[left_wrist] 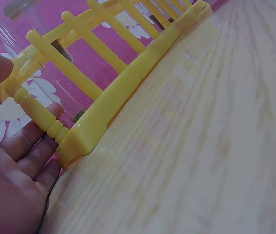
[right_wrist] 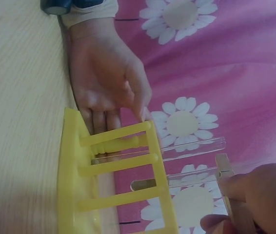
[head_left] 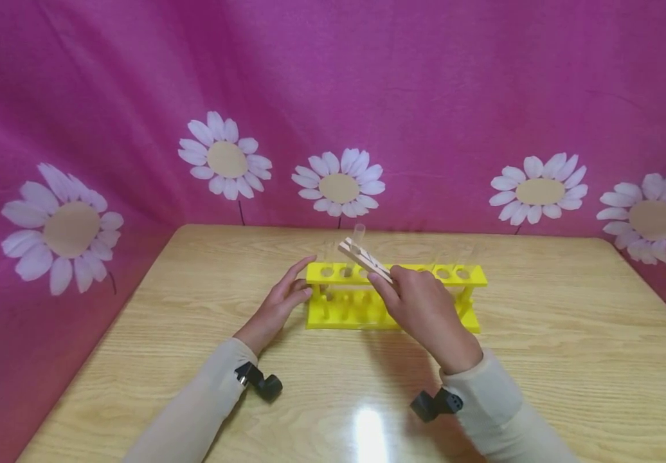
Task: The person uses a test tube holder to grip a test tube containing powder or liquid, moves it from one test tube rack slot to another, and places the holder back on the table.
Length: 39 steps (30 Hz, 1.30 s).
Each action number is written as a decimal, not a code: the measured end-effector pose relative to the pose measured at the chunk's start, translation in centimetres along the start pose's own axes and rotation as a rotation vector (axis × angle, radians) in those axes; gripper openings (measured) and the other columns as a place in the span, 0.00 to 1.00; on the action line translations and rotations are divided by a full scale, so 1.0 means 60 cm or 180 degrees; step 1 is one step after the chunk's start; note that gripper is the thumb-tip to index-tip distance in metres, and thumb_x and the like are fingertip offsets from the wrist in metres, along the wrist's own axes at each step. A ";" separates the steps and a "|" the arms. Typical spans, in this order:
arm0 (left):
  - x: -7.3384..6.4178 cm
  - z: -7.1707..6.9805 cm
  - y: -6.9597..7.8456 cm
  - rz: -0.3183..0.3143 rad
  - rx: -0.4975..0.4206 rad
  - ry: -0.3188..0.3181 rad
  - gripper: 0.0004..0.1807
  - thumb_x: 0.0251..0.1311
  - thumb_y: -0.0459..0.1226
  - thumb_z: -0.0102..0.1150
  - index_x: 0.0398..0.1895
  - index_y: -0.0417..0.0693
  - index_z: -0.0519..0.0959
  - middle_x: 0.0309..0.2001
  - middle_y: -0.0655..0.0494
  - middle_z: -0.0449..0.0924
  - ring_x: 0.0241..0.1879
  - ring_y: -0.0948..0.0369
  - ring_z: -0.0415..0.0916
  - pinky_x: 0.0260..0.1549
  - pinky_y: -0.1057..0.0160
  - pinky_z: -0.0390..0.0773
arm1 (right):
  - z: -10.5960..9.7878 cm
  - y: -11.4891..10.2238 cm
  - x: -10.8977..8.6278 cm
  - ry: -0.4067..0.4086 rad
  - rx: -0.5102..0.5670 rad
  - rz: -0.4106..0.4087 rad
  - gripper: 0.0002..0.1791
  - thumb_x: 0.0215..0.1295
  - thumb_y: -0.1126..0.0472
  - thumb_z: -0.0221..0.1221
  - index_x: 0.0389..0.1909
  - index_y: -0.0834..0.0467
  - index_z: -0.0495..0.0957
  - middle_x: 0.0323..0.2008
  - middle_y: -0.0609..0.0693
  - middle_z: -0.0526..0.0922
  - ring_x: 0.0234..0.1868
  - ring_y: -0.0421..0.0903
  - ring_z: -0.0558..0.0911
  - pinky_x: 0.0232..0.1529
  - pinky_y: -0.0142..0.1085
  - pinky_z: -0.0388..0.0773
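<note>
My right hand [head_left: 428, 308] grips a wooden test tube clamp [head_left: 366, 258], whose far end is around the upper part of a clear test tube [head_left: 359, 233]. That tube passes through the second hole from the left of a yellow test tube rack [head_left: 396, 324]. Its rounded bottom, holding something brownish, hangs above the rack's base in the right wrist view. My left hand [head_left: 278, 305] holds the rack's left end, thumb at the front and fingers behind the end post. Another clear tube [right_wrist: 196, 147] stands in the leftmost hole, with dark matter at its bottom.
More clear tubes [head_left: 466, 256] stand at the rack's right side, partly behind my right hand. The rack is on a wood-grain table [head_left: 570, 360]. Behind it hangs a magenta cloth [head_left: 437, 116] with white daisies.
</note>
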<state>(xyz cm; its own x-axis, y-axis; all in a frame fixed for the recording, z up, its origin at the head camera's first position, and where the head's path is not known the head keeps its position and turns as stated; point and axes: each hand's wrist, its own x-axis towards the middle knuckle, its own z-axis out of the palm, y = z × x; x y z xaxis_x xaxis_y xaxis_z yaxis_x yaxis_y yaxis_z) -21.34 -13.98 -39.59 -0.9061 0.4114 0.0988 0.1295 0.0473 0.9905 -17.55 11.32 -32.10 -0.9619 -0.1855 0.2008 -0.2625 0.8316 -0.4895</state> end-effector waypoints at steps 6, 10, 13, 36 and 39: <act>0.014 -0.009 -0.035 0.0001 -0.0059 0.0012 0.32 0.73 0.34 0.44 0.76 0.61 0.51 0.67 0.46 0.65 0.65 0.51 0.65 0.68 0.44 0.50 | 0.008 0.004 0.004 -0.0098 0.0024 0.0093 0.22 0.69 0.45 0.55 0.21 0.56 0.70 0.13 0.48 0.65 0.13 0.45 0.64 0.15 0.35 0.62; 0.018 -0.011 -0.047 0.0052 -0.0078 0.0026 0.31 0.73 0.36 0.45 0.75 0.68 0.53 0.65 0.48 0.68 0.64 0.51 0.66 0.67 0.44 0.50 | 0.014 0.006 0.007 -0.0124 -0.0045 0.0111 0.22 0.69 0.46 0.55 0.20 0.56 0.71 0.13 0.48 0.65 0.13 0.45 0.64 0.15 0.35 0.62; 0.018 -0.012 -0.049 0.0109 -0.0065 0.0035 0.30 0.72 0.39 0.47 0.73 0.71 0.56 0.64 0.49 0.70 0.62 0.53 0.67 0.67 0.45 0.52 | 0.018 0.006 0.008 -0.0141 -0.0146 0.0122 0.22 0.69 0.45 0.55 0.20 0.56 0.71 0.13 0.48 0.66 0.14 0.45 0.65 0.15 0.35 0.62; 0.015 -0.010 -0.045 0.0181 -0.0028 0.0051 0.30 0.71 0.38 0.48 0.73 0.72 0.56 0.63 0.49 0.71 0.63 0.53 0.68 0.67 0.46 0.54 | 0.034 0.005 0.006 -0.0096 -0.0724 -0.0015 0.22 0.68 0.45 0.56 0.21 0.55 0.68 0.17 0.51 0.66 0.15 0.47 0.65 0.14 0.36 0.60; 0.016 -0.010 -0.046 0.0178 -0.0019 0.0052 0.30 0.71 0.39 0.48 0.73 0.71 0.56 0.62 0.48 0.72 0.63 0.53 0.68 0.67 0.46 0.54 | 0.034 0.004 0.005 -0.0081 -0.0769 -0.0030 0.22 0.68 0.45 0.56 0.21 0.55 0.68 0.16 0.50 0.66 0.14 0.47 0.65 0.14 0.36 0.60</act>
<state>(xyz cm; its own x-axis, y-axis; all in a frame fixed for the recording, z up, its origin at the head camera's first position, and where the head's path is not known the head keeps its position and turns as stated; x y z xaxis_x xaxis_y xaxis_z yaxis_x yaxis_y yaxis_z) -22.84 -14.27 -42.17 -0.9040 0.3982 0.1556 0.1778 0.0193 0.9839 -18.09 10.40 -33.91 -0.9620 -0.2043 0.1814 -0.2484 0.9303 -0.2699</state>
